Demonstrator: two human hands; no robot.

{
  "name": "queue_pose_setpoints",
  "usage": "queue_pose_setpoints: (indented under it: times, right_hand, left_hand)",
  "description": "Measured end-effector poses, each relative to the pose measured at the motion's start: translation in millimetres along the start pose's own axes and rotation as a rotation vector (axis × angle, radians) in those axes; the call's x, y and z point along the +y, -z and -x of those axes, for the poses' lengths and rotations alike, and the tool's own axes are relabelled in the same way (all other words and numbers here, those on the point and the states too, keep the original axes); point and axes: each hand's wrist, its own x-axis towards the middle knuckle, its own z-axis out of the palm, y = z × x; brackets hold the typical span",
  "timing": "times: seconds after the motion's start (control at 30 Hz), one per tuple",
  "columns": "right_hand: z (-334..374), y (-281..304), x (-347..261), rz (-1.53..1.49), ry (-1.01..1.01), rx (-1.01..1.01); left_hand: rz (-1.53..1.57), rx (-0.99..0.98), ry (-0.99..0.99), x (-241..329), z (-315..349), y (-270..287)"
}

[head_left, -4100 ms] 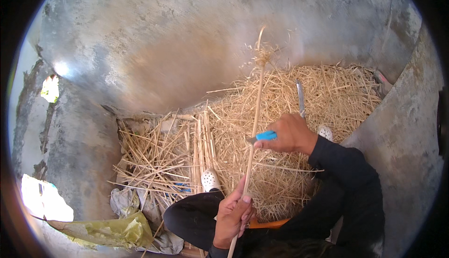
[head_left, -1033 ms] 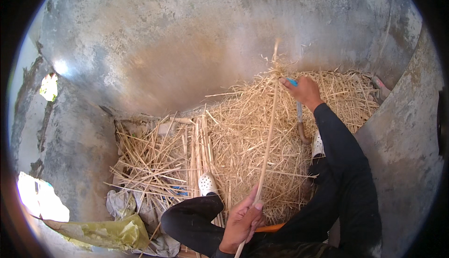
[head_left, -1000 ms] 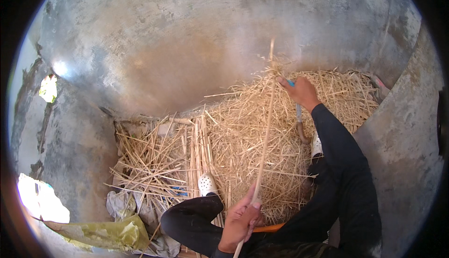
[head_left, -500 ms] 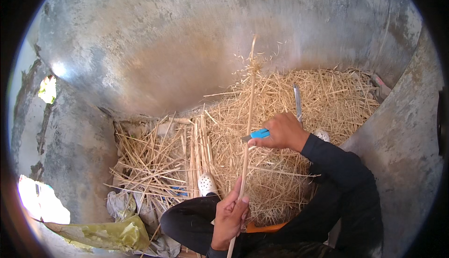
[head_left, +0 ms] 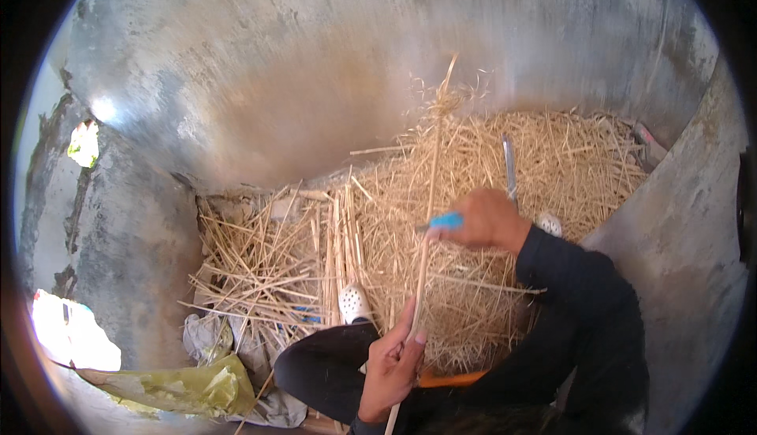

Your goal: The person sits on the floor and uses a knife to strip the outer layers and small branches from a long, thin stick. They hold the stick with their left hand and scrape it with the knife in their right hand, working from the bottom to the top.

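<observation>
Low in the view, at about six o'clock, the left hand (head_left: 392,362) closes around the bottom end of a long pale straw stalk (head_left: 430,191), pinning it so it stands nearly upright and runs toward twelve o'clock, its feathery tip reaching the grey concrete wall (head_left: 315,65). Toward two o'clock of that hand, the right hand (head_left: 489,221) grips a small blue-handled tool (head_left: 443,221) pressed against the stalk's middle; its working end is too blurred to make out. Holding the stalk taut at the base seems to give the tool something firm to work along. Behind both hands a big heap of loose straw (head_left: 552,167) fills the corner, and a slim metal blade (head_left: 509,165) stands in it at one o'clock. Sorted straight stalks (head_left: 268,265) lie at nine o'clock, apparently kept apart from the heap. A white perforated shoe (head_left: 353,303) rests between them, and a yellow-green plastic bag (head_left: 189,384) lies crumpled at seven o'clock.
</observation>
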Motion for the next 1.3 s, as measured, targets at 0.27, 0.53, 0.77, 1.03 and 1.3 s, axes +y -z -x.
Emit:
queue_pose_setpoints:
  times: [0.27, 0.53, 0.77, 1.03, 1.3]
  right_hand:
    - [-14.3, 13.3, 26.5, -0.058, -0.184, -0.016]
    - [-37.4, 23.4, 98.2, -0.034, -0.586, 0.087]
    - [-17.4, 13.5, 202.8, 0.027, -0.854, 0.315]
    - [8.9, 5.5, 36.8, -0.265, -0.006, 0.149]
    - [-2.9, 18.8, 17.0, 0.078, -0.069, 0.046]
  left_hand:
    - [0.021, -0.044, 0.032, 1.5, 10.4, -2.1]
    - [-0.052, -0.057, 0.077, 6.9, 14.8, -10.7]
    - [-0.077, -0.144, 0.090, 12.3, 21.0, -22.7]
    - [0.824, -0.156, 0.076, -9.8, -25.5, 11.5]
    - [1.047, -0.257, 0.183, -15.9, -18.6, -9.9]
